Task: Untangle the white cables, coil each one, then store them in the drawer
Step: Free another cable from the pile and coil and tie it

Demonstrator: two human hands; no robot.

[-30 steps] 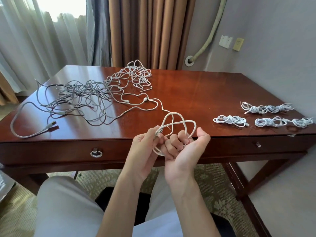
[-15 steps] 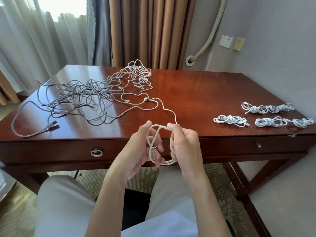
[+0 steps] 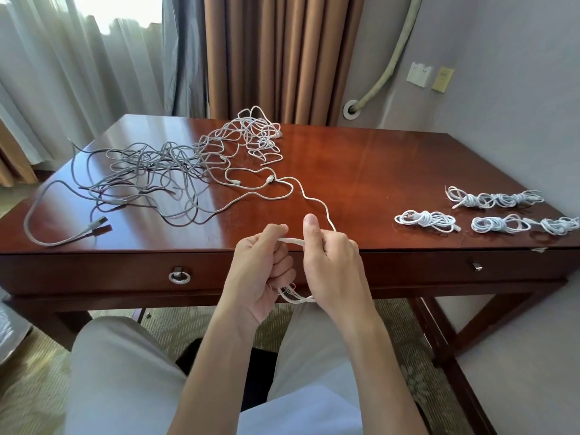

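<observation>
Glossy reddish-brown wooden counter (image 3: pixel 376 171), two closed drawers in its front: left drawer (image 3: pixel 125 271) with a round metal ring pull (image 3: pixel 179 277), right drawer (image 3: pixel 455 268) with a small metal pull (image 3: pixel 476 265).

Left hand (image 3: pixel 262 271): fingers curled round a partly coiled thin white cable (image 3: pixel 317 200), gripping the loops just in front of the counter's edge; several loops hang below the fist.

Right hand (image 3: pixel 332 262): fingers closed on the same cable, thumb up, holding the strand where it leaves the loops. From there the cable runs up over the counter's edge and snakes back across the top to the tangle.

Tangled heap of loose white and grey cables (image 3: pixel 163 171): spread over the left half of the counter, one grey plug end lying near the front left edge.

Four finished bundles of coiled white cable (image 3: pixel 492 211): set on the right side of the counter, near each other, well apart from the heap.

No brand, label or writing is legible on any item.

Backdrop: brown and sheer white curtains (image 3: pixel 266 54); two wall plates (image 3: pixel 430 75), markings too small to read.
</observation>
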